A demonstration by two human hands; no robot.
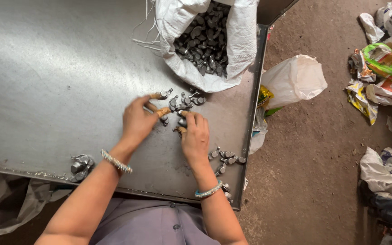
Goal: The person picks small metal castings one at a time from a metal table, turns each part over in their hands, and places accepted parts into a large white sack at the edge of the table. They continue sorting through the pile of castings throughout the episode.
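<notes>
On the metal table (46, 81), left hand (137, 121), right hand (195, 138), touching small metal parts (182, 102)

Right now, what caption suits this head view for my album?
Both hands, left hand and right hand, sort small metal parts beside an open white sack on a steel table.

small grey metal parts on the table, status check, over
Left hand and right hand picking through small grey metal parts. White woven sack of parts close behind. Nothing blocking.

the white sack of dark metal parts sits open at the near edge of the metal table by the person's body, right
Not quite. The head view shows the open white sack of dark metal parts at the far edge of the metal table, beyond both hands, not by the body.
</notes>
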